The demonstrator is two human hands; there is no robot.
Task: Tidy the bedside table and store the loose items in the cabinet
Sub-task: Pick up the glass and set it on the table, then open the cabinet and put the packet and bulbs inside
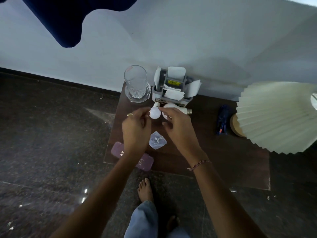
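A dark wooden bedside table (214, 152) stands against the wall. At its back edge lie two white bulbs. My left hand (135, 127), with a ring on one finger, pinches the small bulb (155, 113) from the left. My right hand (178, 126) lies over the large bulb (169, 105), its fingers curled round it; the bulb's metal base (188, 111) sticks out to the right. A clear plastic packet (157, 141) lies between my wrists. My left forearm partly covers a purple case (145, 163) at the front left corner.
A tall glass (135, 83) on a glass saucer and a grey organiser (175, 88) stuffed with tissues stand at the back. A blue tool (222, 121) lies beside the wooden base (235, 125) of a pleated lamp (277, 115) on the right. My bare foot (145, 188) is on the dark floor.
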